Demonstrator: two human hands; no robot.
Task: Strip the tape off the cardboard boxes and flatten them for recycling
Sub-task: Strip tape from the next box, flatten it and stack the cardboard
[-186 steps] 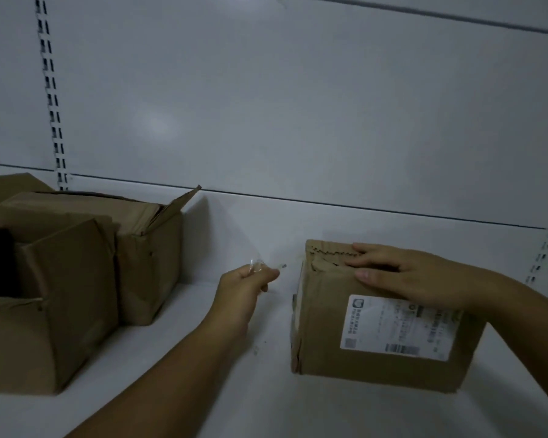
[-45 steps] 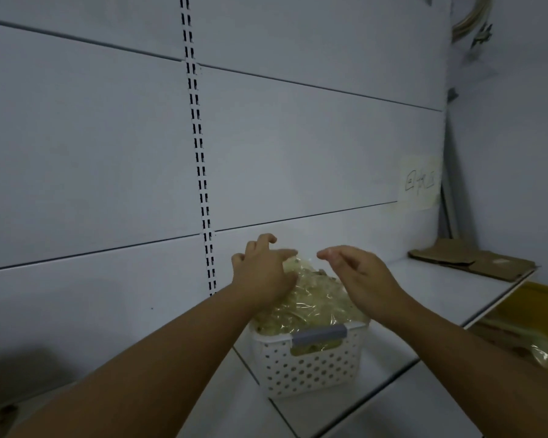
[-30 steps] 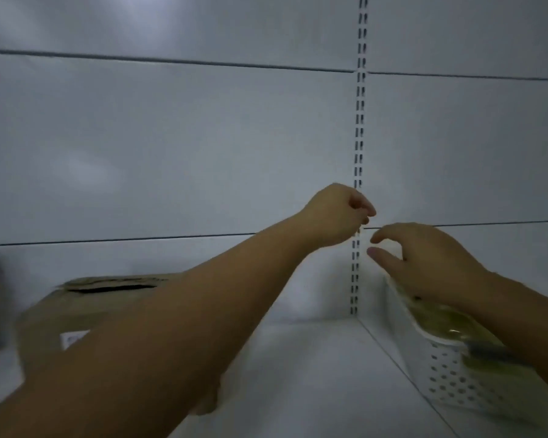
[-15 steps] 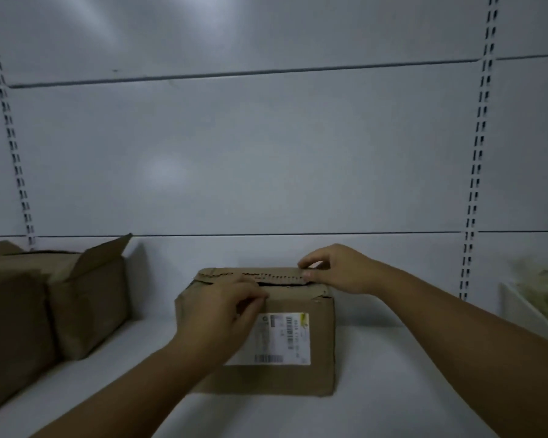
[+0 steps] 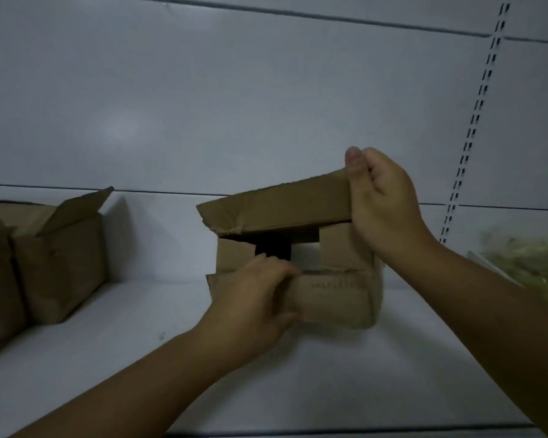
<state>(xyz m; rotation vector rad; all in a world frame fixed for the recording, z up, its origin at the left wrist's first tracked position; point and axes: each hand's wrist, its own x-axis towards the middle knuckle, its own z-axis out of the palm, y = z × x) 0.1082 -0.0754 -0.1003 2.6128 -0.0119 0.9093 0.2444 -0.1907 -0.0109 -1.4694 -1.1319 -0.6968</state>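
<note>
A small brown cardboard box (image 5: 332, 298) stands on the white shelf in the middle of the head view, its top now open. My right hand (image 5: 380, 203) grips the right end of the far top flap (image 5: 276, 207) and holds it raised and tilted. My left hand (image 5: 253, 298) is closed over the near flap at the box's front left, folded down toward me. The two short inner flaps show inside, with a dark gap between them. The label on the front face is hidden.
Two larger brown boxes (image 5: 57, 260) with open flaps stand at the left of the white shelf (image 5: 114, 352). A white basket (image 5: 487, 267) of crumpled clear tape sits at the right edge. A slotted upright (image 5: 475, 121) runs up the back wall.
Since half a second ago both hands have pulled the box's top flaps apart: the far flap is lifted, the near flap is folded down. Before that, both hands were at the tape basket.
</note>
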